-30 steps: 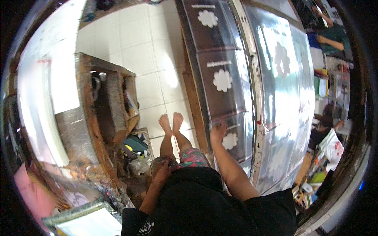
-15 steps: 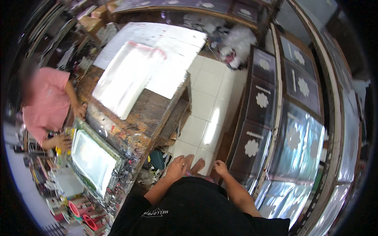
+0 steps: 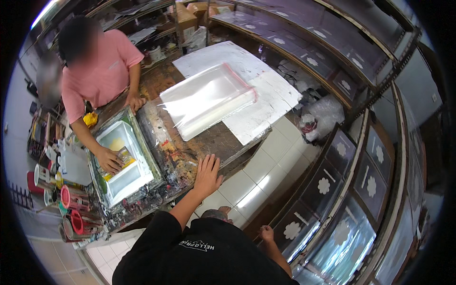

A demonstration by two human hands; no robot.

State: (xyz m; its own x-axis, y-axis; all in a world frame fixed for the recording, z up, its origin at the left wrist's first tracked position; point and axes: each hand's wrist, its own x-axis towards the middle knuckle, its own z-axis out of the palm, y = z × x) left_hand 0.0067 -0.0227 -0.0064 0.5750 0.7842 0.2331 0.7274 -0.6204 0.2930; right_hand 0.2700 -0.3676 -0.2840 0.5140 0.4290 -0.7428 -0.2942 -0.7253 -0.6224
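My left hand (image 3: 207, 176) rests at the near edge of the paint-stained wooden table (image 3: 183, 160), fingers spread and nothing in it. My right hand (image 3: 267, 233) hangs low beside the drying rack, its fingers curled in, and I see nothing in it. On the table, a stack of clear plastic sheets (image 3: 209, 100) with a pink edge lies over a white board (image 3: 278, 92). To the left sits a screen-printing frame (image 3: 151, 159). A co-worker in a pink shirt presses a yellow-smeared cloth or pad (image 3: 126, 158) on its mesh.
Drying racks (image 3: 304, 216) with printed sheets bearing white flower shapes line my right side and the back. Tubs and cans (image 3: 76, 197), some rimmed red, stand at the left. Bundled clear plastic (image 3: 327, 116) lies on the tiled floor past the table.
My view has swung left toward the table. My left hand has moved from beside my body onto the table edge. The co-worker's hand has moved onto the screen mesh.
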